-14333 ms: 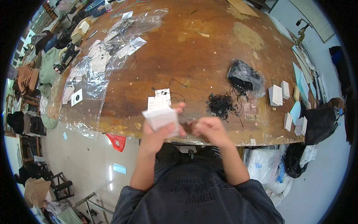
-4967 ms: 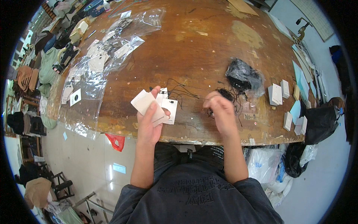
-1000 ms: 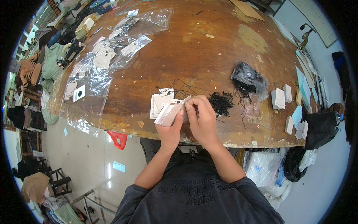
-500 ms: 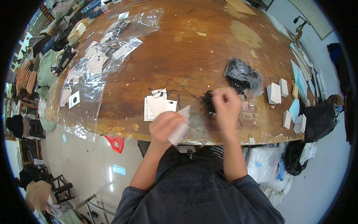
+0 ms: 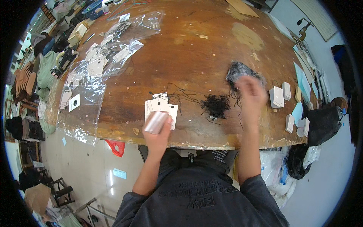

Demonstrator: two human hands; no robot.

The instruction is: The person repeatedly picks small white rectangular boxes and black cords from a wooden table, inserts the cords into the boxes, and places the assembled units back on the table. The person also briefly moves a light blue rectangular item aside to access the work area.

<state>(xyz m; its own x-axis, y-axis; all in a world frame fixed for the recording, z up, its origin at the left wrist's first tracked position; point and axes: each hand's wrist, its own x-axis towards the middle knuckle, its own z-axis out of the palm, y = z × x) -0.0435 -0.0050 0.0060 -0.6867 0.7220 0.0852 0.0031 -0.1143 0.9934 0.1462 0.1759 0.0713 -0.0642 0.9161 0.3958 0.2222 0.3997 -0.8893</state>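
My left hand (image 5: 158, 135) is closed on a pale card (image 5: 156, 122), blurred and tilted, just above the table's near edge. Right behind it lies a small stack of white cards (image 5: 173, 109) with thin black strings trailing to the right. A tangled pile of black strings (image 5: 215, 106) rests on the table between my hands. My right hand (image 5: 251, 92) is raised at the near side of a crumpled clear plastic bag (image 5: 242, 69) with black contents. Motion smears its fingers, so whether anything is in them cannot be made out.
A large clear plastic bag (image 5: 89, 85) with many string tags spreads over the left of the wooden table (image 5: 181, 56). White card blocks (image 5: 276, 97) stand at the right edge, beside light-blue sheets (image 5: 301, 77). A tape dispenser (image 5: 66, 60) sits at the far left.
My right hand has moved right and away from the black string pile toward the crumpled bag. My left hand has shifted slightly left, turning the card over the white stack.
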